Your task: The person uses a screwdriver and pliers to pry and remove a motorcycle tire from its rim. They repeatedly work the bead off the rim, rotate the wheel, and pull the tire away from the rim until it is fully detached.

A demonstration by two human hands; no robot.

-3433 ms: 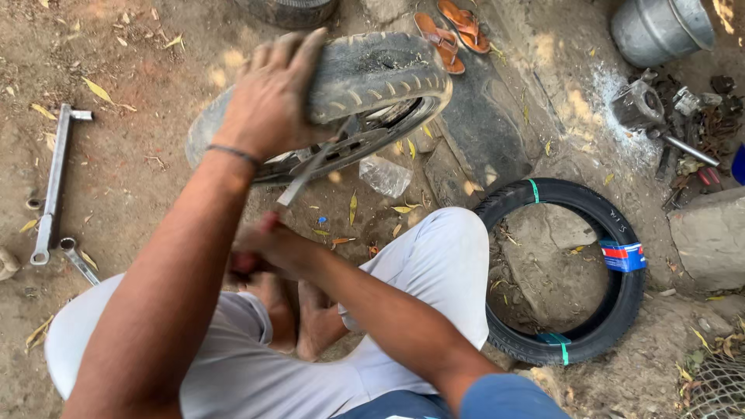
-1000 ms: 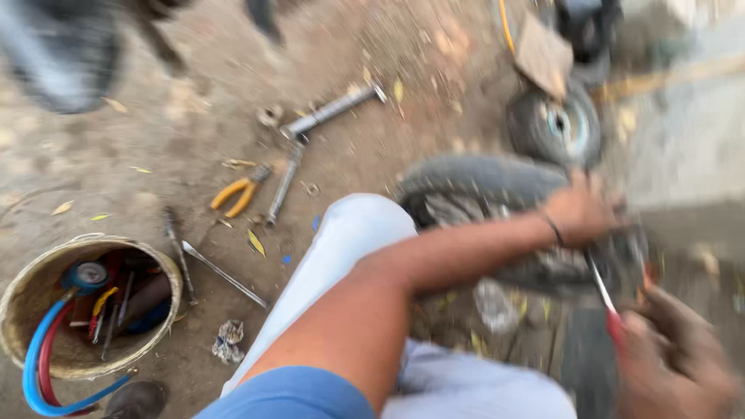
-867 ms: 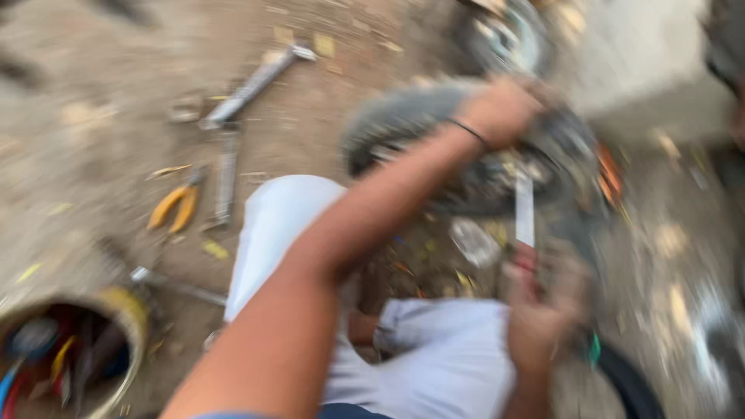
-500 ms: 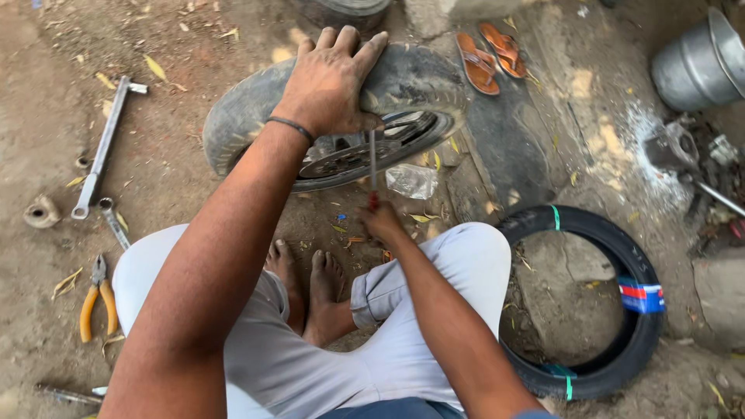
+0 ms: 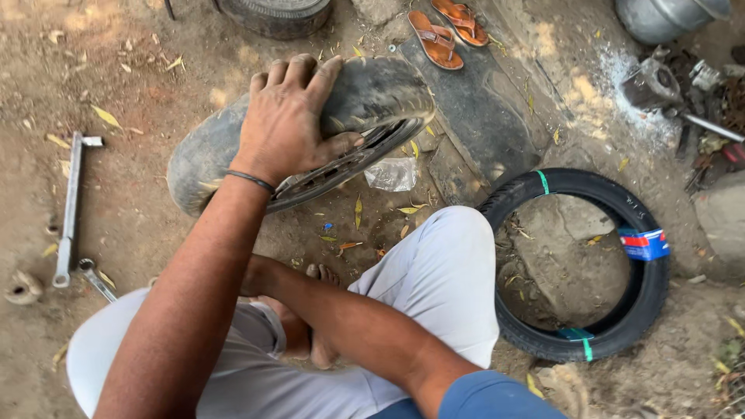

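Note:
My left hand lies spread over a worn, dusty tyre that stands tilted on the dirt. Its fingers wrap the tread and the thumb presses by the metal rim. A thin dark band circles that wrist. My right forearm reaches left across my lap, and its hand is hidden behind my left forearm. I sit on the ground in light trousers with my bare feet tucked below the tyre.
A new black tyre with green bands and a label lies at the right. A long wheel wrench and a spanner lie at the left. Sandals, a rubber sheet, a metal pot and scrap parts sit beyond.
My right hand held a thin tool against the rim half a second ago; it has dropped back behind my left forearm. My left hand stays on the tyre.

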